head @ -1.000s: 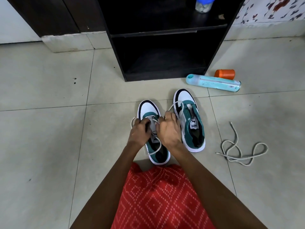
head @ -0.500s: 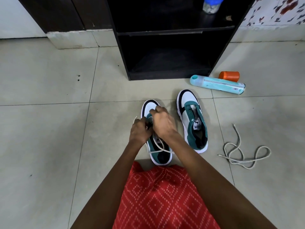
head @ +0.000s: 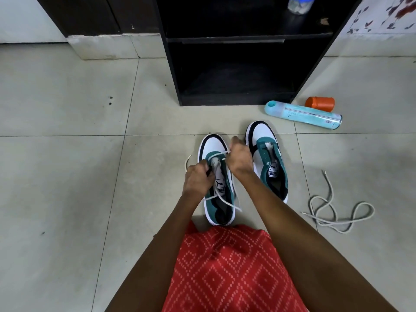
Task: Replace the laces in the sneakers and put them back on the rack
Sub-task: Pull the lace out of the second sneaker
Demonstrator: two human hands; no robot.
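Cannot see fingertips of left hand [head: 198,177] or right hand [head: 239,157] pinching the lace [head: 227,201]. Cannot see the top of the jar [head: 299,5], far beyond the grip, nor read the small lettering on the spray can [head: 304,114].

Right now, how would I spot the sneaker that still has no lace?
Find the black rack; two green-and-white sneakers stand on the tiles before it. Take the right sneaker, nearer the blue can. Its eyelets are bare, unlike the left sneaker, which carries a white lace.

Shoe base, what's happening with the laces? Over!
Left hand and right hand pinch the lace in left sneaker. Right sneaker unlaced. Spare lace lies clear, right.
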